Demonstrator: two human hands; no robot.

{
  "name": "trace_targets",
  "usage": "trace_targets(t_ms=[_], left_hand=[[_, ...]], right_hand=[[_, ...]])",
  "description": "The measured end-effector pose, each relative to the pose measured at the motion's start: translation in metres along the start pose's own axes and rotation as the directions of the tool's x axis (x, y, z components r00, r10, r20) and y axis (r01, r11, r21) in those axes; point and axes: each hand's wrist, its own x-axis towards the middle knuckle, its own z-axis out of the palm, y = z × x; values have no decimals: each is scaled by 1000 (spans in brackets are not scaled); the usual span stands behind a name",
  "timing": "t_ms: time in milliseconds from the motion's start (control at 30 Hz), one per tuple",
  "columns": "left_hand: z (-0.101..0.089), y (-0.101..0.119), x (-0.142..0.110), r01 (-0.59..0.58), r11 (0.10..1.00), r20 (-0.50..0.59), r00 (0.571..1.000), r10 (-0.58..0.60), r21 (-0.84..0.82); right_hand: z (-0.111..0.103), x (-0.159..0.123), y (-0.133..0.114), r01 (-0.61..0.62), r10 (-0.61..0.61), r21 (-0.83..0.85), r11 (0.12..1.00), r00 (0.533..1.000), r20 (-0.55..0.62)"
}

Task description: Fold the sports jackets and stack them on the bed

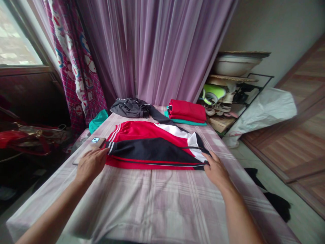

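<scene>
A red, black and white track jacket (154, 145) lies partly folded on a bed covered by a pink plaid sheet (152, 200). My left hand (90, 164) rests at the jacket's left end by the striped cuff, fingers curled onto the fabric. My right hand (215, 168) presses on the jacket's right end near the white panel, fingers bent under the edge. A phone (89, 146) lies face down just beyond my left hand.
A grey-black garment (132, 107) lies crumpled at the far end, beside a folded red and teal stack (187, 112). Teal cloth (98, 121) hangs at the left edge. A shoe rack (228, 98) and white bag (264, 108) stand right. Dark clothes (276, 203) lie on the floor.
</scene>
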Motion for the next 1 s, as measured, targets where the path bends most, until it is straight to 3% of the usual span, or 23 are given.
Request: trace_targets(t_ms=[67,133,200,267,367,433,500,633,767,867,1000], left_hand=[[-2,11,12,29,999,-20,999,-28,29],[4,31,27,-1,1000,11,1000,0,14],[16,56,39,-26,1000,72,997,26,2],[32,77,46,3,1000,177,984,-7,18],[50,90,46,18,999,266,964,-30,46],[55,88,42,-9,999,254,967,0,34],[57,83,39,-32,999,218,976,31,4],[57,78,36,-41,999,158,987,42,-8],[57,81,37,-44,999,165,985,45,-14],[56,82,37,-54,998,167,984,58,-27],[55,83,37,-57,998,164,985,59,-18]], right_hand=[[-4,16,-36,73,-66,102,992,995,-71],[-1,32,-88,158,-146,196,968,987,-72],[9,43,-144,271,-285,262,926,958,15],[23,47,-190,357,-405,269,895,902,149],[42,46,-218,368,-436,242,898,822,367],[48,44,-208,353,-413,216,910,811,415],[49,44,-183,343,-389,184,921,826,408],[41,48,-108,357,-382,139,924,846,371],[36,54,-44,369,-399,159,916,879,262],[35,57,-22,339,-373,207,918,915,152],[32,61,-20,190,-226,271,944,968,108]])
